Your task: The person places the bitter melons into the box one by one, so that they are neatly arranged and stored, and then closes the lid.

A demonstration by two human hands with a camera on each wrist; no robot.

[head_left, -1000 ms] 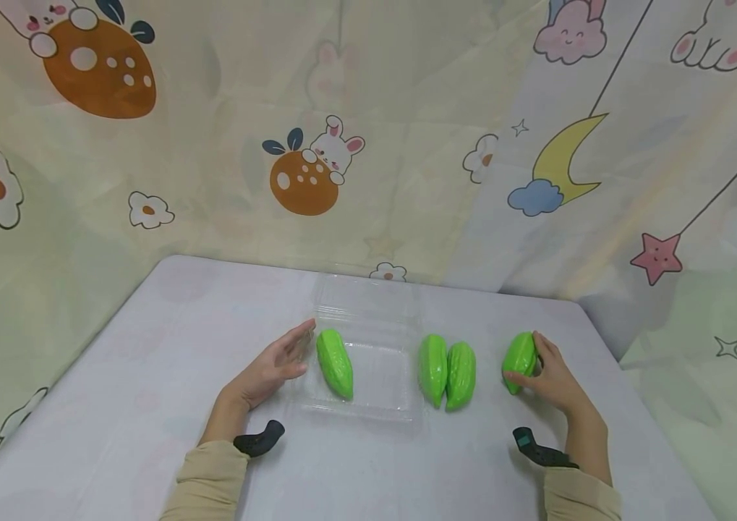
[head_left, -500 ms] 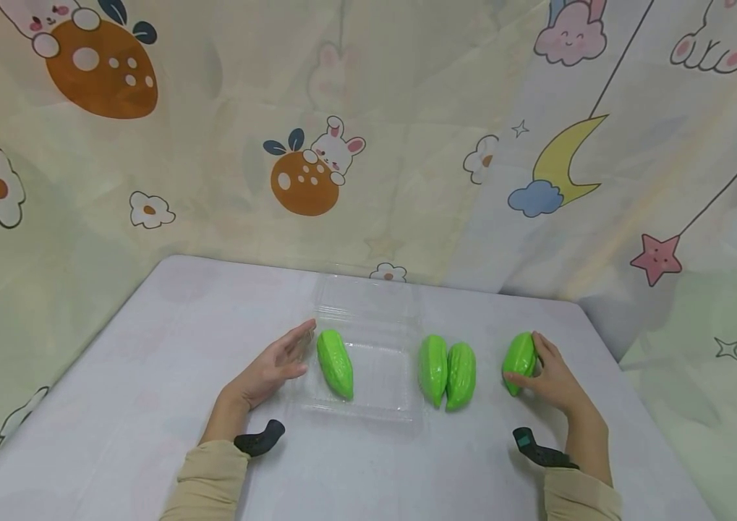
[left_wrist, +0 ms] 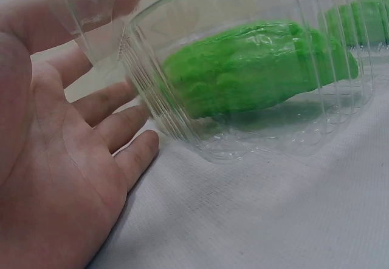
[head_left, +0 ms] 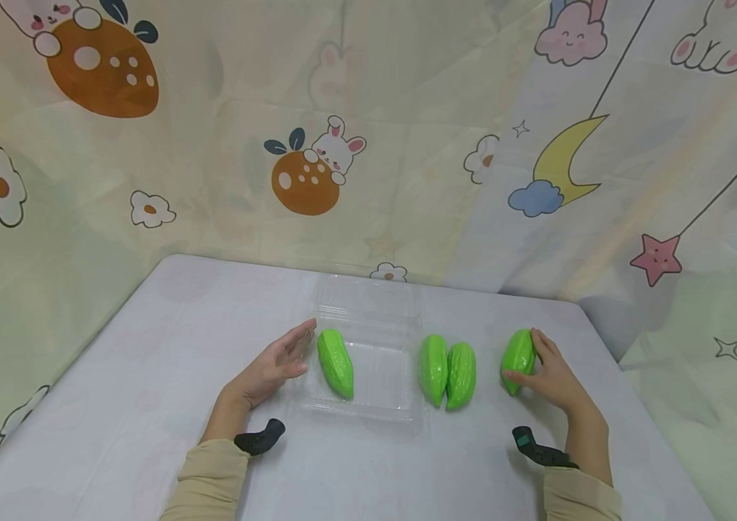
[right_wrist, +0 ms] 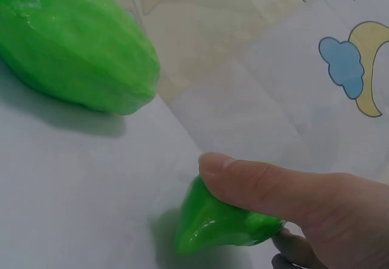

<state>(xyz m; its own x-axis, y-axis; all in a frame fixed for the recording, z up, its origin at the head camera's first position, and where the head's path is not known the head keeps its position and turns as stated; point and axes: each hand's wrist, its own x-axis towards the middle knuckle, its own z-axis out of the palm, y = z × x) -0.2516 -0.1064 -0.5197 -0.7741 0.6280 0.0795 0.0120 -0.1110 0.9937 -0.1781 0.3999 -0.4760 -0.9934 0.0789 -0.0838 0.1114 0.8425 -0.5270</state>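
My right hand (head_left: 553,376) grips a glossy green bitter melon (head_left: 518,362) at the right of the table, thumb on the near side and fingers on the far side. In the right wrist view the thumb lies across its tapered end. My left hand (head_left: 270,369) rests at the left side of an open clear plastic box (head_left: 377,383), its fingers extended and touching or very near the wall. Inside that box, against the left, lies a second bitter melon (head_left: 335,364). Two more, a left bitter melon (head_left: 433,369) and a right bitter melon (head_left: 461,375), lie side by side right of the box.
The box's clear lid (head_left: 368,297) lies folded back toward the table's far edge. A white cloth covers the table (head_left: 355,477). A printed curtain (head_left: 225,145) hangs close behind it. Black wrist mounts (head_left: 260,438) sit on both forearms.
The bitter melon in my right hand has shifted very slightly away from me, with the fingers moving along. My left hand, the box and the other bitter melons stay put.
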